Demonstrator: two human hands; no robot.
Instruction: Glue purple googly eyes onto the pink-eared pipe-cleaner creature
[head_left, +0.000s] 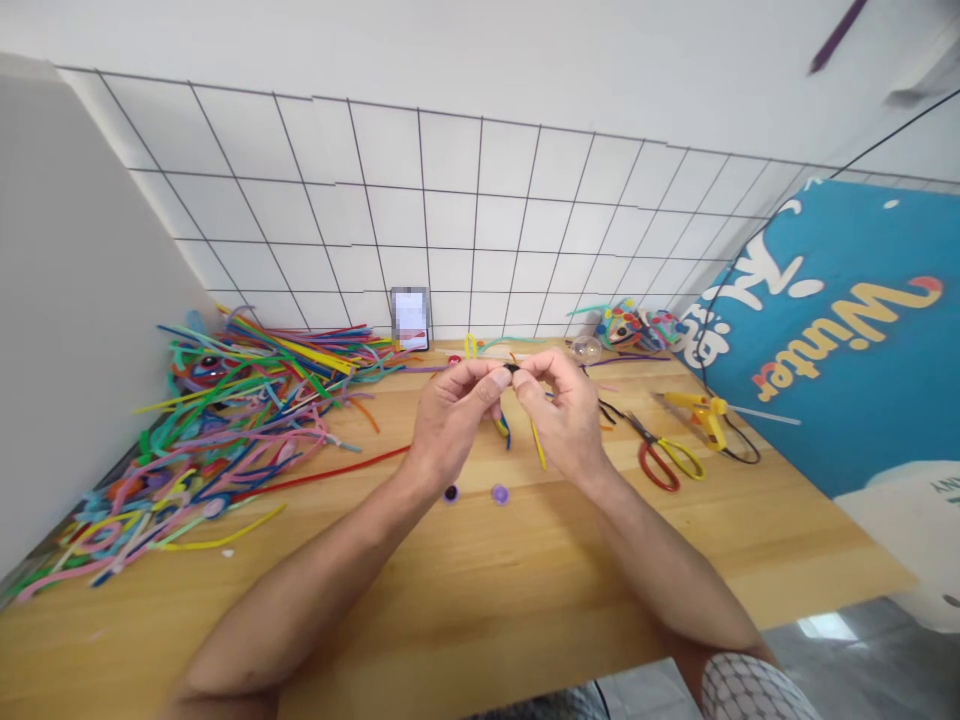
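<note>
Above the middle of the wooden table, my left hand and my right hand meet fingertip to fingertip. Both pinch a small black piece of pipe cleaner, mostly covered by the fingers. Behind it shows a bit of orange. Under the hands lie a blue pipe cleaner and a yellow pipe cleaner, each partly hidden. Nearer to me are a small purple disc and another purple disc with a dark centre.
Many coloured pipe cleaners are heaped on the left. Scissors and a yellow glue gun lie on the right. A phone leans against the wire grid at the back, with decorated bags to its right.
</note>
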